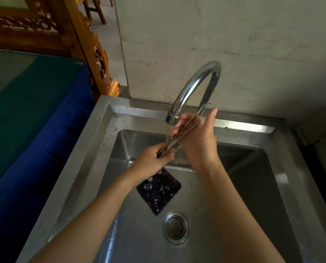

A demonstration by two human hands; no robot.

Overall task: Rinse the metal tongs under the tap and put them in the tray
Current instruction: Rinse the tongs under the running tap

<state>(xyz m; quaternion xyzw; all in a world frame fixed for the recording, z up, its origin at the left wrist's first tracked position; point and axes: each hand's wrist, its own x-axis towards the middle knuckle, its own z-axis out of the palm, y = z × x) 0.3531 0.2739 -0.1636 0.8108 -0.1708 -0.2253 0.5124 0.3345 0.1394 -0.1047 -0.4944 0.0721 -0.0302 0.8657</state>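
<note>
The metal tongs (180,135) are two thin bars slanting from lower left to upper right over the steel sink (109,118). Water runs from the spout of the curved tap (193,86) onto their middle. My left hand (151,158) grips their lower end in a fist. My right hand (198,141) is wrapped around their upper part, thumb pointing up; the top end is hidden behind it. No tray is in view.
A dark, wet square pad (158,188) lies on the sink bottom, with the round drain (176,227) just in front of it. A blue and green cloth-covered surface (35,114) stands to the left, a carved wooden frame (78,40) behind it. A grey wall (234,44) backs the sink.
</note>
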